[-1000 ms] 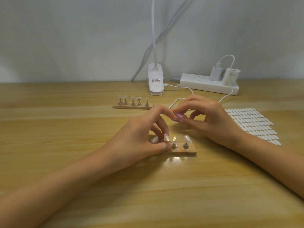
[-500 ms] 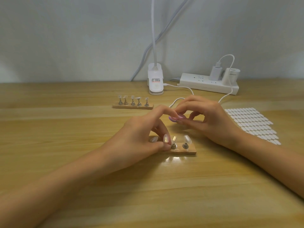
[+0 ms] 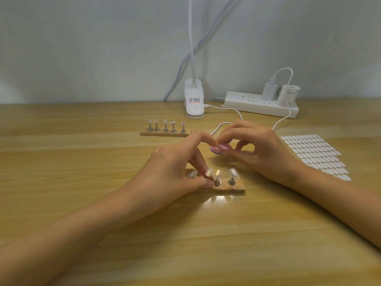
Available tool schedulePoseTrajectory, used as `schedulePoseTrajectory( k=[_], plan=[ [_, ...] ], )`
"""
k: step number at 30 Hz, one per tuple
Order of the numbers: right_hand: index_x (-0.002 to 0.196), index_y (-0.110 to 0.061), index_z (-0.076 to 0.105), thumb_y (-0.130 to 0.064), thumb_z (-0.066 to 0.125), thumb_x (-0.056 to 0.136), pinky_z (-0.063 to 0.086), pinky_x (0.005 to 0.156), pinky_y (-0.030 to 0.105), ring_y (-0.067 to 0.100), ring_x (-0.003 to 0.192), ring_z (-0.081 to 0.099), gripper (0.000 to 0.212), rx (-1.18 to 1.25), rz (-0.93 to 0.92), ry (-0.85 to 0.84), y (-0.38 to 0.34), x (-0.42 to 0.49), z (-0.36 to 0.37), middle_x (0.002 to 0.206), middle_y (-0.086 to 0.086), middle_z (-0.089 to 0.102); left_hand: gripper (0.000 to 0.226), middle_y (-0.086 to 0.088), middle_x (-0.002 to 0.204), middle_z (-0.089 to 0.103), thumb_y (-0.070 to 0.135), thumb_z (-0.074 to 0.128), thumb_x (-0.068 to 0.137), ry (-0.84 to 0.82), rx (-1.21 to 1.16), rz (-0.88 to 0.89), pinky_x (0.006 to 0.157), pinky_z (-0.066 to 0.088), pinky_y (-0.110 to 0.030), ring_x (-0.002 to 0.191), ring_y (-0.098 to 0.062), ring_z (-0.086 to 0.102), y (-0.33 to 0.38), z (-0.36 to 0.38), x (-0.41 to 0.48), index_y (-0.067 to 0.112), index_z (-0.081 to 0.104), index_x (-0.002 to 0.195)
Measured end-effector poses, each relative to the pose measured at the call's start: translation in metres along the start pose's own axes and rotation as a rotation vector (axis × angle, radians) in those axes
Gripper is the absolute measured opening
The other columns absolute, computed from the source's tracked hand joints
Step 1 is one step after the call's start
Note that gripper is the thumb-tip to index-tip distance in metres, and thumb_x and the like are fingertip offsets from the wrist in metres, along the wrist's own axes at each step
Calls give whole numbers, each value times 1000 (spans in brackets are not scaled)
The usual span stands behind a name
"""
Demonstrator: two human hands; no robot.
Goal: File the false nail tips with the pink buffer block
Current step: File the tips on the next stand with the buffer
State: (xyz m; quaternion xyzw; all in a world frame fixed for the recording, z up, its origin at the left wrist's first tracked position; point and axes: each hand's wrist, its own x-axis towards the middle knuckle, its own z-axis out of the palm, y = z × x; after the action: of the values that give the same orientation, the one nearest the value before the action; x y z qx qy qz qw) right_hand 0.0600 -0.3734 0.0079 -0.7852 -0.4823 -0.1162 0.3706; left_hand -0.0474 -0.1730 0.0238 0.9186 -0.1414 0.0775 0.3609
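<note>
As right grip pinches buffer, left pinches stand

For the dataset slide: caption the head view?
Right hand pinches a pink buffer block at the index fingertip of the left hand, near a wooden stand of false nail tips.

Glossy wooden table, translucent plastic nail tips on metal pegs, raw wood strip
</note>
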Motion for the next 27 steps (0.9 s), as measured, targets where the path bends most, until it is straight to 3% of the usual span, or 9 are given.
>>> schedulePoseTrajectory(
  k=[3, 6, 10, 15, 17, 20, 23, 25, 27],
  plan=[
    [100, -10, 76, -18, 69, 91, 54, 67, 35, 17, 89, 65, 15, -2, -3, -8, 0, 0, 0, 100, 5, 68, 54, 19, 87, 69, 24, 82, 78, -11, -12, 5, 93, 44, -22, 94, 4, 65, 0, 2, 0, 39, 52, 119],
    [99, -9, 76, -30, 64, 89, 53, 67, 34, 18, 88, 64, 26, 13, -4, 0, 0, 0, 1, 98, 6, 67, 54, 20, 93, 69, 27, 81, 79, -3, 8, 48, 104, 44, -44, 97, 1, 65, 4, 4, 0, 38, 51, 122],
    [98, -7, 76, -30, 65, 89, 53, 67, 34, 17, 88, 64, 27, 30, 13, 5, 0, 0, 1, 97, 7, 66, 54, 18, 92, 69, 28, 81, 80, 6, 36, 81, 110, 37, -53, 100, 3, 63, 5, 8, 2, 38, 49, 122],
    [99, -9, 76, -26, 66, 90, 53, 71, 29, 18, 89, 63, 22, 27, 23, 32, 0, 1, 1, 96, 7, 67, 52, 16, 89, 66, 21, 79, 85, 8, 111, 159, 116, 28, -50, 101, 2, 60, 5, 10, 4, 34, 48, 126],
    [102, -9, 76, -13, 72, 90, 52, 75, 31, 18, 91, 64, 13, 7, 23, 21, 3, 1, 0, 98, 6, 68, 53, 18, 88, 63, 20, 76, 87, 19, 202, 222, 120, 21, -48, 103, 1, 60, 7, 10, 2, 36, 47, 129],
    [104, -9, 75, 0, 76, 85, 52, 79, 33, 20, 94, 65, 22, -10, 37, 1, 5, 1, -1, 100, 5, 69, 59, 19, 86, 63, 17, 77, 86, 114, 379, 414, 120, 24, -50, 105, -3, 62, 8, 13, -1, 36, 41, 130],
    [102, -13, 74, -21, 71, 88, 50, 78, 29, 12, 90, 63, 16, 44, 43, 47, 3, 0, 0, 97, 3, 68, 57, 13, 83, 66, 11, 79, 86, 207, 111, 468, 114, 40, -39, 100, -2, 67, 8, 6, 2, 26, 47, 130],
    [105, -12, 75, -28, 68, 87, 54, 79, 33, 16, 92, 65, 25, 91, 88, 86, 2, 1, 1, 99, 5, 70, 52, 5, 80, 67, 6, 79, 86, 291, -135, 382, 96, 53, -25, 90, -8, 72, 3, -4, 9, 17, 52, 128],
    [104, -12, 76, -23, 71, 88, 56, 79, 37, 19, 94, 66, 21, 101, 98, 93, 1, 2, 1, 100, 4, 72, 50, 0, 82, 70, 6, 80, 85, 334, -279, 243, 86, 57, -21, 84, -12, 74, -6, -13, 19, 15, 53, 126]
  ],
)
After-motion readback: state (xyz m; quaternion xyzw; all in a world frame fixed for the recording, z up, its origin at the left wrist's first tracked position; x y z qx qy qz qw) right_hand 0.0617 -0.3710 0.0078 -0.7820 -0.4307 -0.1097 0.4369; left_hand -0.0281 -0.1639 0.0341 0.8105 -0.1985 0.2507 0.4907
